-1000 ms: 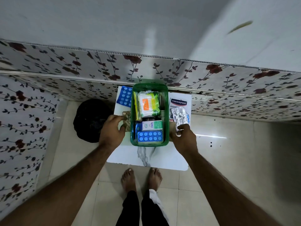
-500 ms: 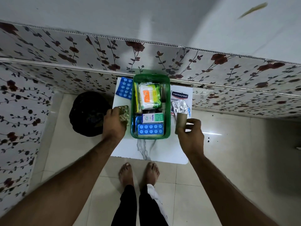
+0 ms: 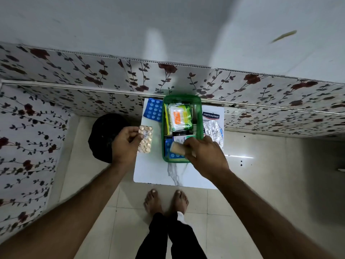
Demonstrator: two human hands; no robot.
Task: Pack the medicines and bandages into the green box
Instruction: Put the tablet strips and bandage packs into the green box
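The green box [image 3: 182,99] stands on a small white table [image 3: 153,171] against the wall. It holds a cotton-bud pack [image 3: 180,117], a small white carton and a blue blister strip [image 3: 173,156]. My left hand [image 3: 126,144] holds a strip of orange tablets [image 3: 145,139] raised left of the box. My right hand [image 3: 203,156] grips a tan bandage roll [image 3: 177,148] over the box's near end. A Hansaplast pack [image 3: 211,116] and a silver foil strip [image 3: 213,130] lie right of the box. Another blue blister strip [image 3: 153,111] lies at the back left.
A black bag [image 3: 101,136] sits on the floor left of the table. Floral wall panels [image 3: 186,79] close off the back and left side. My bare feet [image 3: 166,201] stand on the tiled floor just before the table's front edge.
My right hand carried the bandage roll from the table's right side to over the box's near end. My left hand lifted the orange tablet strip and turned it face up.
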